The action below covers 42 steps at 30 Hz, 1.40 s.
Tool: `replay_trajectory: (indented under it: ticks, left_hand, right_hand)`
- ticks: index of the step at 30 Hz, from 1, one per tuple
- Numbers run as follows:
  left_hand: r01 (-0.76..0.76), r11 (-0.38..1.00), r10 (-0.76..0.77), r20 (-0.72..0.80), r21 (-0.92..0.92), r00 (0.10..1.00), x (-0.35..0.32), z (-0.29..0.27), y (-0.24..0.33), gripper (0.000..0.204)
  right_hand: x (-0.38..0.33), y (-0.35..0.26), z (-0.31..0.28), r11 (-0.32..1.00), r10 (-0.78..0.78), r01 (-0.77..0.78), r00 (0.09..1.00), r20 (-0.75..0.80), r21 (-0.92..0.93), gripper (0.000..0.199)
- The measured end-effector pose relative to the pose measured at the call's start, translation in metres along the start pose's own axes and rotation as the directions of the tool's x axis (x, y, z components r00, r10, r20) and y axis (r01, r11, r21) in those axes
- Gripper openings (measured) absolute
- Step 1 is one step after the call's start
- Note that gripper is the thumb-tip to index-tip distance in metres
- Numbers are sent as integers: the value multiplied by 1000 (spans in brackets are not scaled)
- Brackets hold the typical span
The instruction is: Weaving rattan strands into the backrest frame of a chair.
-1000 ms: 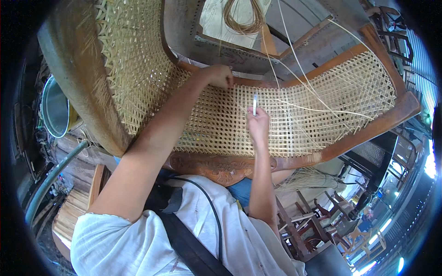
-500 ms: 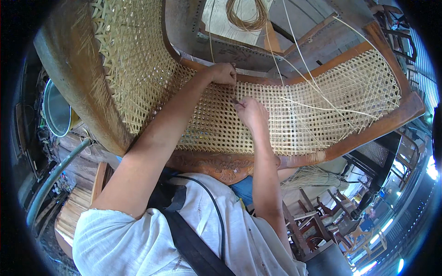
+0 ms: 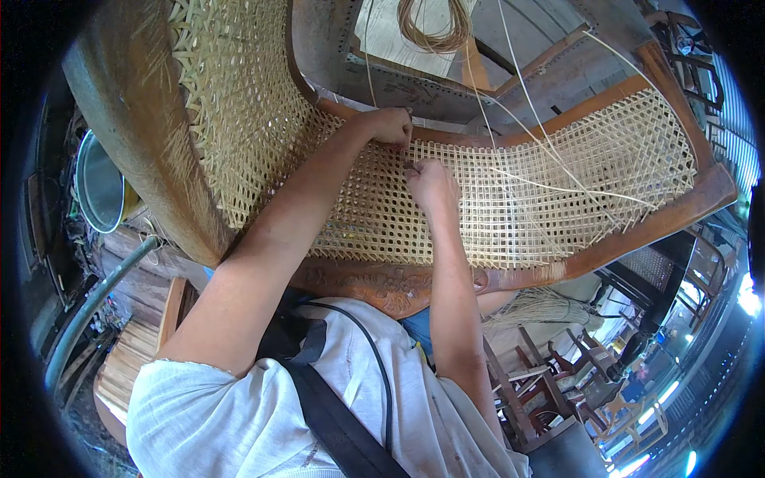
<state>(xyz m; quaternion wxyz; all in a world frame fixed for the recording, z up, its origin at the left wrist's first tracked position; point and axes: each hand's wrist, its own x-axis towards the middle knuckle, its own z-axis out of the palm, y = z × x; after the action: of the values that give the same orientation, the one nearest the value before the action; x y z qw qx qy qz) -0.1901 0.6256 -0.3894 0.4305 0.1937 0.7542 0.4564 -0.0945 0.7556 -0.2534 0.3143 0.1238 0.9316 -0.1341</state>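
Note:
A wooden chair frame (image 3: 590,263) carries a woven cane panel (image 3: 374,209) with an open lattice. At the panel's far edge, beside the wooden rail, my left hand (image 3: 390,127) is closed with its fingertips down on the weave; what they pinch is hidden. Just nearer and to the right, my right hand (image 3: 433,188) is closed around a small dark tool (image 3: 411,166), whose tip touches or nearly touches the cane. The tool's kind is too small to tell. Loose cane strands (image 3: 570,185) lie over the right part of the panel and rise past the far rail.
A coil of cane (image 3: 434,30) hangs beyond the far rail. At the left stand a metal basin (image 3: 102,187) and a curved pipe (image 3: 100,307). A bundle of pale strands (image 3: 542,309) and several wooden chair parts (image 3: 542,374) are at the lower right.
My right hand has shifted slightly away from me and to the left, bringing the tool closer to my left fingertips. My left hand stays nearly in place. The view has tilted slightly.

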Motion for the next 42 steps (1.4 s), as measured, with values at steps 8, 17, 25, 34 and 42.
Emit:
replay_trajectory:
  ticks: [8,17,25,34,42]
  left_hand:
    - [-164,972,186,-127,168,974,-7,7,-6,18]
    - [-180,967,192,-48,178,980,-8,12,-10,15]
    - [-99,985,111,-83,139,990,-15,10,-11,22]
    - [-150,987,157,-184,53,970,-15,10,-12,30]
    - [-127,985,142,-132,118,981,-19,11,-7,27]
  right_hand:
    - [4,22,-7,988,141,-152,968,205,38,29]
    - [26,9,42,950,70,21,957,-281,310,25]
    - [32,4,46,965,52,10,972,-229,263,25]
    - [23,14,37,950,-9,82,971,-237,302,29]
    - [24,2,36,984,51,-21,984,-171,174,35]
